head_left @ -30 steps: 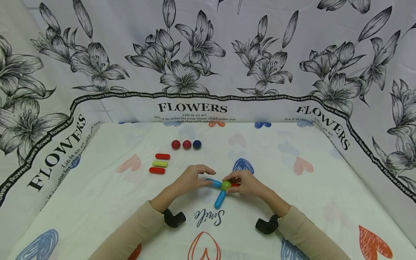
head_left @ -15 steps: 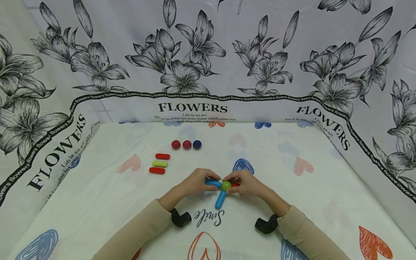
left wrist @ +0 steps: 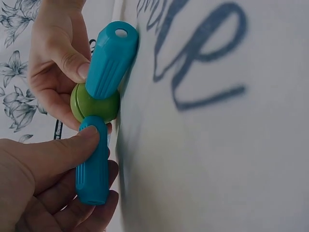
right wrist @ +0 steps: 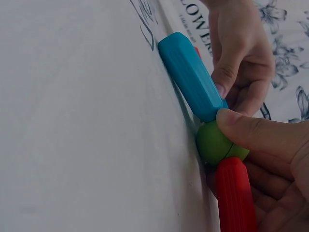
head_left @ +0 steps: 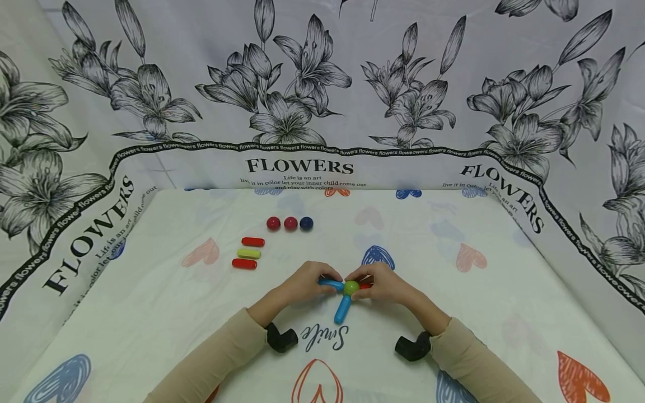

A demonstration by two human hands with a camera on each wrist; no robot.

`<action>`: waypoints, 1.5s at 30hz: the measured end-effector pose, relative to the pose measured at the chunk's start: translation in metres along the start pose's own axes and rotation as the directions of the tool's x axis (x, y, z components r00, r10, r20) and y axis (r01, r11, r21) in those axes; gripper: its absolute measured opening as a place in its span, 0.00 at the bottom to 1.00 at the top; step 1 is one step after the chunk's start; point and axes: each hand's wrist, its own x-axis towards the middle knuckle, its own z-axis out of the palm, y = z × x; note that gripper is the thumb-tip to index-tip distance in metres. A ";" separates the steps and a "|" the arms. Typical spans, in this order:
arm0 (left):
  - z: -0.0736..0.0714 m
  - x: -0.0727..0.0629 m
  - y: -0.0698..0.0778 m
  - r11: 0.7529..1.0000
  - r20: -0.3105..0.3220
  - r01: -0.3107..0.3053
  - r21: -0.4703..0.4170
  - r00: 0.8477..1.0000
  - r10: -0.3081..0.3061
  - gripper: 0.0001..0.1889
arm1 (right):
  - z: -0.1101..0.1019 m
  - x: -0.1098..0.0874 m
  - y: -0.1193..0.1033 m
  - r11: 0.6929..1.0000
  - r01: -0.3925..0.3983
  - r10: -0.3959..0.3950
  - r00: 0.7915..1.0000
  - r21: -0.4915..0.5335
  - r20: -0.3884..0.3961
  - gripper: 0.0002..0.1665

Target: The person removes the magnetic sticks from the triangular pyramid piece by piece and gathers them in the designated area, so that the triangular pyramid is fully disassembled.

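A green ball (head_left: 351, 287) joins three toy building rods into one piece close over the tablecloth. My left hand (head_left: 307, 281) pinches one blue rod (left wrist: 92, 169), thumb laid along its side near the ball. The second blue rod (head_left: 342, 310) juts toward the front with no fingers round it. Thumb and fingers of my right hand (head_left: 385, 284) grip the green ball. A red rod (right wrist: 235, 193) extends from the ball beneath that hand, partly covered by it in the head view.
Two red balls (head_left: 274, 223) (head_left: 290, 223) and a dark blue ball (head_left: 306, 223) lie in a row at the back. Left of the hands lie two red rods (head_left: 253, 242) (head_left: 244, 263) and a yellow-green rod (head_left: 249, 253). A flower-printed curtain (head_left: 302, 84) hangs behind.
My left hand has moved a little right, and its fingers have closed round the blue rod. The right hand has stayed at the green ball.
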 end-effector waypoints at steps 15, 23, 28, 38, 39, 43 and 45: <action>-0.009 -0.007 -0.004 1.000 -0.025 0.003 0.007 1.000 -0.003 0.10 | -0.002 0.000 0.000 1.000 -0.015 0.015 1.000 0.009 0.020 0.19; -0.019 -0.016 -0.008 1.000 -0.058 -0.006 0.022 0.998 0.007 0.11 | -0.001 0.001 0.001 1.000 -0.020 0.020 1.000 0.007 0.017 0.20; -0.023 -0.023 -0.010 1.000 -0.076 0.015 -0.005 0.997 -0.015 0.12 | 0.000 0.001 0.000 1.000 -0.025 0.025 1.000 0.006 0.015 0.20; -0.035 -0.036 -0.014 1.000 -0.100 -0.005 -0.002 0.995 0.004 0.13 | 0.000 0.001 0.002 1.000 -0.029 0.029 0.999 0.005 0.014 0.20; -0.036 -0.038 -0.015 1.000 -0.102 0.005 -0.005 0.995 -0.006 0.13 | 0.000 0.001 0.002 1.000 -0.030 0.030 0.999 0.007 0.016 0.20; -0.039 -0.043 -0.017 1.000 -0.116 0.022 -0.003 0.993 -0.022 0.13 | 0.000 0.001 0.001 0.999 -0.039 0.039 0.999 0.014 0.019 0.20; -0.041 -0.046 -0.019 1.000 -0.123 0.023 -0.001 0.992 -0.023 0.13 | 0.000 0.000 0.000 0.999 -0.036 0.035 0.999 0.017 0.020 0.20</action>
